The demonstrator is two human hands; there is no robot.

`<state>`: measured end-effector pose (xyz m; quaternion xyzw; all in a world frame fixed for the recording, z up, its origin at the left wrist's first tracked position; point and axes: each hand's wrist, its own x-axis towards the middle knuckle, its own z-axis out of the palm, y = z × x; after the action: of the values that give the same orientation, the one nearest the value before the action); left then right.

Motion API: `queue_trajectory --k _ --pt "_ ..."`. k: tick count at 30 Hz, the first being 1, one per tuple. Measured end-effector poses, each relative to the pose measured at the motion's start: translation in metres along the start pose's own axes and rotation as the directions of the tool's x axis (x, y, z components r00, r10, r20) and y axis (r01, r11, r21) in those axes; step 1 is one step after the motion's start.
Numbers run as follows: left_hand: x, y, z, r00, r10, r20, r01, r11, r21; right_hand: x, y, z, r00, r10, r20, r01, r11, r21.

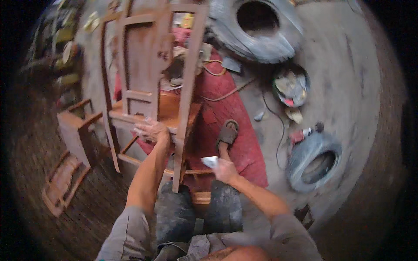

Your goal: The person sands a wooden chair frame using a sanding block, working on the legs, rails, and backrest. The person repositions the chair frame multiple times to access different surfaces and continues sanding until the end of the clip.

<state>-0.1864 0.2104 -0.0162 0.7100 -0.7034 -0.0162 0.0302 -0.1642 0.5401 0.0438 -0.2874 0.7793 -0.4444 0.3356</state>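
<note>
A brown wooden chair [191,87] with a tall panelled back stands tilted in front of me, its back toward me. My left hand [153,131] is closed on the chair's rear seat rail, below the back panel. Beside the chair's right rear leg, my right hand [225,170] pinches a small folded whitish sheet [210,162]. Motion blur hides what kind of sheet it is. The sheet is apart from the chair back.
A red cloth [248,148] lies under the chair, with a cord [230,92] crossing it. A large tyre [278,41] lies behind, and a smaller tyre [300,167] to the right. A bucket of scraps [291,87] stands between them. More wooden furniture [76,135] stands left.
</note>
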Motion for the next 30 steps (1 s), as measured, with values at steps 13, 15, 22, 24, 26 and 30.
queue_trajectory --k 13,15,22,24,26,30 --pt "-0.011 0.015 -0.018 1.0 -0.015 -0.005 0.014 0.999 -0.043 -0.035 0.093 -0.072 0.759 0.649 -0.058 -0.644 0.735 -0.21" --pt "-0.013 0.022 -0.022 1.0 0.0 0.012 0.001 0.997 -0.072 -0.024 0.109 -0.071 0.75 0.658 -0.068 -0.657 0.731 -0.182" --pt "-0.015 0.038 -0.037 0.998 -0.017 0.053 0.02 0.997 -0.075 -0.013 0.135 -0.063 0.655 0.751 -0.079 -0.755 0.656 -0.021" --pt "-0.012 0.037 -0.038 0.999 0.006 0.041 -0.002 0.996 -0.093 -0.017 0.142 -0.065 0.611 0.791 -0.035 -0.791 0.612 0.005" --pt "-0.013 0.036 -0.039 0.998 0.018 0.057 -0.014 0.998 -0.065 -0.023 0.149 -0.067 0.583 0.812 -0.01 -0.812 0.583 0.038" --pt "-0.018 0.042 -0.047 0.998 -0.029 0.064 0.037 0.991 -0.131 -0.035 0.167 -0.076 0.558 0.828 -0.06 -0.827 0.561 0.051"
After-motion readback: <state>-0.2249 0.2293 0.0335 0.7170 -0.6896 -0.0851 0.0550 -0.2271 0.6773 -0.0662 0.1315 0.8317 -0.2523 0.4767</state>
